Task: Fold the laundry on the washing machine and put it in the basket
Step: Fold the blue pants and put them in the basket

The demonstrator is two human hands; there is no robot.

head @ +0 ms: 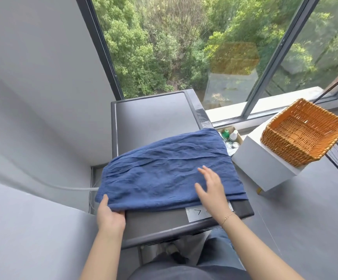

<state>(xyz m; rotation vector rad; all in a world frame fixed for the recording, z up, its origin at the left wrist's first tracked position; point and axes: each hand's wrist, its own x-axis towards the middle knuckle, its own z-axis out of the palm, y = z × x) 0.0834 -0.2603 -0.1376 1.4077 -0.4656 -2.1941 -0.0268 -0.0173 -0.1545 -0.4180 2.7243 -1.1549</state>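
A wrinkled blue garment (164,168) lies spread across the near half of the dark grey washing machine top (154,116). My left hand (109,214) pinches the garment's near left corner, thumb on top and fingers under the cloth. Over the garment's near right part, my right hand (211,187) is flat with fingers spread, palm down on or just above the fabric. The orange wicker basket (303,132) stands tilted on a white box (265,168) to the right of the machine, with nothing visible inside it.
A grey wall runs close along the machine's left side, with a white hose (73,187) in the gap. A small carton of bottles (230,137) sits on the floor between the machine and the white box. Large windows rise behind them.
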